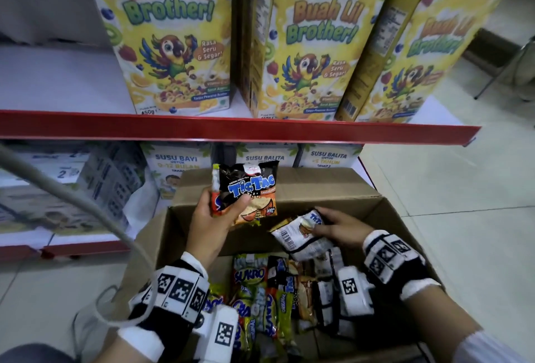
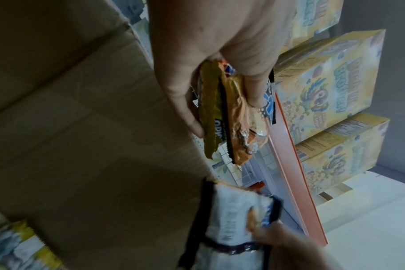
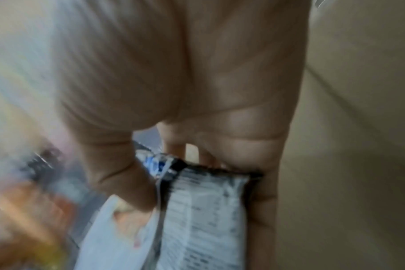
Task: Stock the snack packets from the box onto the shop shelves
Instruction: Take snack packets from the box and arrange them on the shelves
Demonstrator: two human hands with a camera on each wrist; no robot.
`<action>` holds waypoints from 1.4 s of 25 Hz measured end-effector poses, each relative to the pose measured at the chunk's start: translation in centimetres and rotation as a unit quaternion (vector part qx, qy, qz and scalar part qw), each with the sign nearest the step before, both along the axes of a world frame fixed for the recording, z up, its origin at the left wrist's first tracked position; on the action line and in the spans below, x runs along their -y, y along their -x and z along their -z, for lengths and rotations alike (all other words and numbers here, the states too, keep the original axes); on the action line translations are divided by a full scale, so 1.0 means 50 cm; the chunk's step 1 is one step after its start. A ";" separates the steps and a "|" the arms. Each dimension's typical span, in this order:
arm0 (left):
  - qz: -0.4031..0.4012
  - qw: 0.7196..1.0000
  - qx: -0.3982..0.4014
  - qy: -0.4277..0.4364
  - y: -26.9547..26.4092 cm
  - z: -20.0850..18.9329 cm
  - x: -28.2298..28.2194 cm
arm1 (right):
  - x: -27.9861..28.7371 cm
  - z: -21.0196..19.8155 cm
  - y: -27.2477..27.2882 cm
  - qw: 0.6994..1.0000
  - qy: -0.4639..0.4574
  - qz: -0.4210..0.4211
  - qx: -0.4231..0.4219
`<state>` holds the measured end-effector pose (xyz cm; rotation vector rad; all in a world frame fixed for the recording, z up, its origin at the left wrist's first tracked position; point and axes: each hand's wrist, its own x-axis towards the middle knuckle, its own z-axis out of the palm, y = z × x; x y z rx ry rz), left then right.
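Cereal boxes (image 1: 173, 38) line the red-edged shelf (image 1: 231, 128) above both grips. Left hand (image 1: 211, 218) clasps TicTac packets (image 1: 249, 192) over the cardboard box (image 1: 362, 203); right hand (image 1: 341, 229) pinches a white packet (image 1: 301, 235) beside it, loose packets (image 1: 260, 290) beneath.

You have three cereal boxes (image 1: 173, 41) on the upper shelf (image 1: 231, 128); one cardboard box (image 1: 385, 209); two packets (image 1: 249, 192) in your left hand (image 1: 208, 220); one packet (image 1: 301, 232) in your right hand (image 1: 341, 226).

1. Tic Tac packet (image 1: 251, 189): glossy crinkled plastic film.
2. White packet (image 1: 301, 235): same shiny film.
3. Box (image 1: 333, 189): matt brown corrugated cardboard.
4. Cereal boxes (image 1: 170, 41): smooth printed card.
5. Floor (image 1: 463, 203): glossy tiles.
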<state>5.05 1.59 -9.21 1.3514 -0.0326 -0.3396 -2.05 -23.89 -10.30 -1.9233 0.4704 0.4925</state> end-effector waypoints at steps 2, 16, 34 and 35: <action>-0.001 1.000 0.009 0.005 -0.005 -0.021 0.014 | 0.002 -0.094 0.008 0.995 -0.061 0.042 0.065; 0.164 0.982 -0.042 0.078 -0.013 -0.157 0.066 | -0.065 -0.336 0.013 0.804 0.177 0.006 0.567; 0.151 0.968 0.041 0.197 -0.014 -0.172 0.080 | -0.107 -0.270 0.002 0.883 -0.067 0.127 0.447; 0.142 0.969 0.049 0.198 -0.014 -0.175 0.083 | -0.106 -0.269 -0.006 0.879 -0.070 0.122 0.455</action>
